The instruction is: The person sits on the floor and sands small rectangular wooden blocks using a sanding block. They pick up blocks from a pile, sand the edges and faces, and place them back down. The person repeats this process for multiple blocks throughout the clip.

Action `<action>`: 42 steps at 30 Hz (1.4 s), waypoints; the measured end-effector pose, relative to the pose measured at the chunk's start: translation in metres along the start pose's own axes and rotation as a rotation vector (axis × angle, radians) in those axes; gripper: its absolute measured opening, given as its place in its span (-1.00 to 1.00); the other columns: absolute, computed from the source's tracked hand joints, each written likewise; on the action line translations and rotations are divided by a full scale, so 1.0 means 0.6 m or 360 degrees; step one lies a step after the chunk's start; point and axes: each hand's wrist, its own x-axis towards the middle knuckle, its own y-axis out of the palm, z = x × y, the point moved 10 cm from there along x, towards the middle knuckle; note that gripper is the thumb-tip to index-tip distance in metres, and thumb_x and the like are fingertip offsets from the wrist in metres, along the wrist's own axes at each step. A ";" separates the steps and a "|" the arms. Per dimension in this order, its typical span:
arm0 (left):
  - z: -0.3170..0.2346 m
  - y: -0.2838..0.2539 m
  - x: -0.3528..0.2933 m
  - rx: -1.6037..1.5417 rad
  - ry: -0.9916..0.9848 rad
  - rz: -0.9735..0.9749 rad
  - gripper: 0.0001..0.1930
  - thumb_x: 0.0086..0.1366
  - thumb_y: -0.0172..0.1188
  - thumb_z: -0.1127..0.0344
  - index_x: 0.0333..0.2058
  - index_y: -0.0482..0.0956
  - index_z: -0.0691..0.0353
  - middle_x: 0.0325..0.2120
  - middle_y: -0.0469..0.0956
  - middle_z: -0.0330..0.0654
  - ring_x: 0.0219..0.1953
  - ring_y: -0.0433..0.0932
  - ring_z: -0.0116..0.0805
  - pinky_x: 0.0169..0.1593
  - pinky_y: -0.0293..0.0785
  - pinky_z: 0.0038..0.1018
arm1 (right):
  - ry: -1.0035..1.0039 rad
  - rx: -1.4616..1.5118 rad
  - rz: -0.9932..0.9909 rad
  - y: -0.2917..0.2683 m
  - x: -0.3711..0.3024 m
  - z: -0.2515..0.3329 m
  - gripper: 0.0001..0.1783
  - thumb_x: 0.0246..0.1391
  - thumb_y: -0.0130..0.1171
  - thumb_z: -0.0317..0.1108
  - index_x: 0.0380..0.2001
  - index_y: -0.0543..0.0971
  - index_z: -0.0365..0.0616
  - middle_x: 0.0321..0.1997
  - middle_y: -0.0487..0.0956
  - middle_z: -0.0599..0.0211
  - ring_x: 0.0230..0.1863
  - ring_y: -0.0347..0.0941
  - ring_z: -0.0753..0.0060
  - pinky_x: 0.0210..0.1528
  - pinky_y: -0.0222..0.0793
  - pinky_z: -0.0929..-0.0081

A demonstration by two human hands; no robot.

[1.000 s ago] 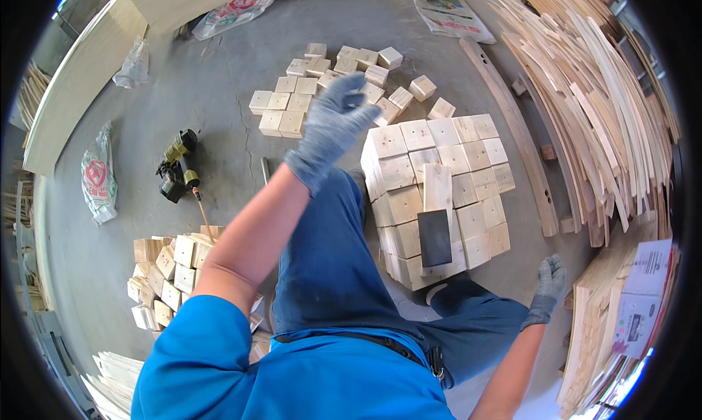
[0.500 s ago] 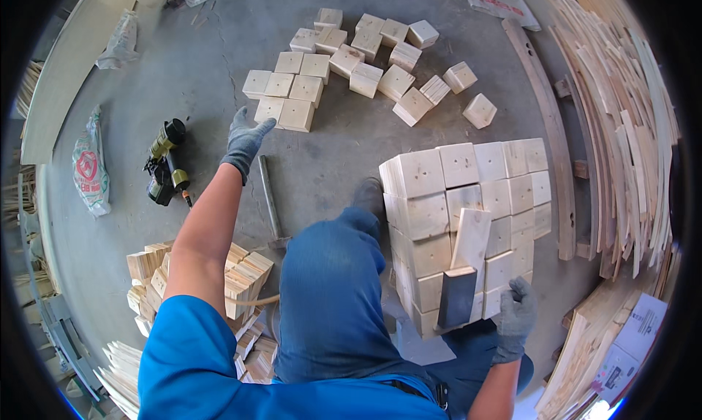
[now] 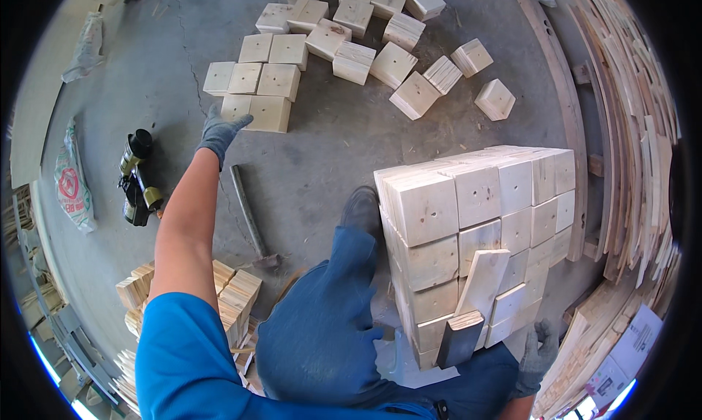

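My left hand, in a grey glove, reaches forward to the near-left wood block of a group on the floor. Its thumb and fingers are spread at the block's near edge. Lower right, my gloved right hand hangs beside the tall stack of wood blocks, near my knee, its fingers loosely bent with nothing seen in them. A pale board and a dark-faced wood piece lean against the stack's near face.
A hammer lies on the floor between my left arm and leg. Left of it is a green-and-black power tool. More blocks lie beneath my left arm. Long wood strips are piled at the right. Loose blocks lie ahead.
The view has shifted, so the stack looks larger and nearer. My left hand has come closer around the corner block. My right hand has dropped lower beside the stack.
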 end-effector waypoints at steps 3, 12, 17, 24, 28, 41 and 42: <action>-0.020 0.042 -0.009 0.0027 -0.0039 0.0082 0.17 -0.15 0.78 -0.15 0.30 0.41 0.47 0.22 0.58 0.23 0.29 0.56 0.08 0.35 0.48 -0.19 | -0.0021 -0.0078 -0.0012 -0.002 -0.002 0.008 -0.57 0.24 0.32 -0.51 0.17 0.61 -0.33 0.00 0.70 0.20 -0.05 0.60 0.40 0.12 0.53 0.38; -0.056 0.071 -0.116 0.0173 -0.0163 -0.0001 -0.03 -0.11 0.76 -0.15 0.12 0.57 0.45 0.00 0.69 0.20 0.06 0.69 0.12 0.20 0.60 -0.12 | -0.0171 -0.0072 0.0097 0.025 0.044 0.051 -0.53 0.25 0.30 -0.57 0.24 0.59 -0.30 0.06 0.70 0.17 0.06 0.61 0.35 0.21 0.52 0.34; -0.061 0.121 -0.200 -0.0096 -0.0036 0.0104 0.10 -0.10 0.76 -0.12 0.30 0.42 0.40 0.14 0.59 0.22 0.19 0.60 0.18 0.29 0.53 -0.12 | -0.0235 -0.0121 0.0131 0.029 0.047 0.074 -0.52 0.24 0.31 -0.60 0.24 0.60 -0.29 0.09 0.70 0.16 0.07 0.62 0.34 0.21 0.52 0.34; -0.276 0.113 -0.250 0.0835 0.0821 0.0006 0.21 -0.16 0.69 -0.08 0.47 0.27 0.12 0.42 0.35 0.03 0.48 0.29 0.13 0.51 0.21 0.02 | -0.0280 -0.0154 -0.0008 -0.005 0.041 0.054 -0.52 0.22 0.33 -0.57 0.22 0.61 -0.29 0.08 0.71 0.13 0.03 0.64 0.30 0.19 0.54 0.33; -0.276 0.143 -0.201 0.1017 0.0702 0.0123 0.21 -0.16 0.70 -0.07 0.48 0.28 0.02 0.43 0.36 -0.02 0.47 0.32 0.07 0.45 0.28 0.04 | -0.0338 -0.0174 0.0047 0.000 0.041 0.056 -0.53 0.22 0.34 -0.55 0.21 0.62 -0.29 0.06 0.72 0.13 0.00 0.64 0.28 0.17 0.54 0.32; -0.269 0.179 -0.166 0.0924 0.0851 0.0110 0.06 -0.06 0.63 -0.11 0.41 0.36 0.04 0.25 0.54 0.08 0.19 0.62 0.16 0.22 0.57 0.01 | -0.0156 -0.0143 0.0110 0.033 0.018 0.088 -0.57 0.26 0.33 -0.51 0.19 0.62 -0.26 0.06 0.71 0.16 0.08 0.63 0.30 0.21 0.54 0.31; -0.266 0.177 -0.161 0.0766 0.0950 0.0089 0.02 -0.05 0.61 -0.11 0.39 0.40 0.05 0.21 0.58 0.11 0.16 0.64 0.18 0.21 0.58 0.00 | -0.0128 -0.0103 0.0074 0.031 0.017 0.083 -0.58 0.26 0.33 -0.50 0.18 0.62 -0.26 0.06 0.71 0.16 0.09 0.64 0.29 0.21 0.55 0.31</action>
